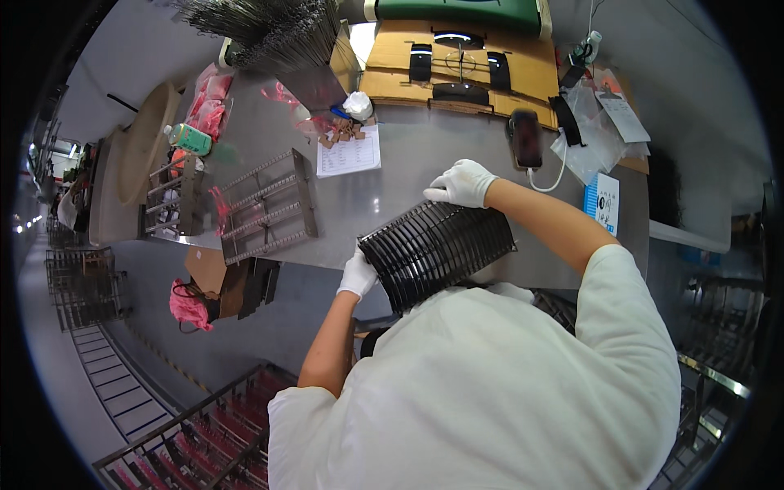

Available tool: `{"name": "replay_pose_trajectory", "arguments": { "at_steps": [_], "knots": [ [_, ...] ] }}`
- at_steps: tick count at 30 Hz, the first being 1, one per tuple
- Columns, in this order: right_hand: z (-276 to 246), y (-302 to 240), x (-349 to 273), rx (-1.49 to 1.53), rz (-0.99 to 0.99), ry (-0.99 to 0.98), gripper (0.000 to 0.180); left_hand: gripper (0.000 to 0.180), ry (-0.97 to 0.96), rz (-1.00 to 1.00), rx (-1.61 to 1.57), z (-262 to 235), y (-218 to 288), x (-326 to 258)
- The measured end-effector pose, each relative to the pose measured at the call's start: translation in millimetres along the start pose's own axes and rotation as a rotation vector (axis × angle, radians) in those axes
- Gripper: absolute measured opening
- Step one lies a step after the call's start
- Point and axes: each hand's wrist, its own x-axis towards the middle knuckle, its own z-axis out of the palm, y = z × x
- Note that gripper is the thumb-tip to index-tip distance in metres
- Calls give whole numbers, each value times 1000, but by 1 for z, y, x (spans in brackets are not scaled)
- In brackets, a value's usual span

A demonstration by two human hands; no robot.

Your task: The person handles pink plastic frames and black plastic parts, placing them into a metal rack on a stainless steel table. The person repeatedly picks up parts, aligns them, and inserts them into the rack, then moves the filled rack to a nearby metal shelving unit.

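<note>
By the near edge of the worktop (408, 167), a rack of black curved strips (437, 251) lay between both hands, long axis slanting away rightward. The left hand (358, 275) gripped its left end; the right hand (467, 184) bent its fingers over the far edge, grip unclear. Beyond, a metal bin (328, 82) held thin wires (261, 37).

Before me, loose off-white shirt (482, 392), wrinkled, short sleeves (629, 298); forearms (547, 216) bare; left hand (358, 274) and right hand (465, 184) in white wrist-length gloves (474, 178).
</note>
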Motion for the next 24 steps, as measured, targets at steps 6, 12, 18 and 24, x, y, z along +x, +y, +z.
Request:
{"name": "replay_pose_trajectory", "arguments": {
  "at_steps": [6,12,18,24],
  "knots": [
    [-50,11,44,517,340,-461,91,77,410,445,263,-56,92,-15],
    [-108,-40,-4,741,90,-729,59,94,439,850,318,-117,131,-82],
    [-62,-73,-63,209,-100,-100,13,57,89,754,177,-183,123,-9],
    [-12,-43,-46,-311,-367,208,8,31,261,603,643,-135,116,181]
  ]
}}
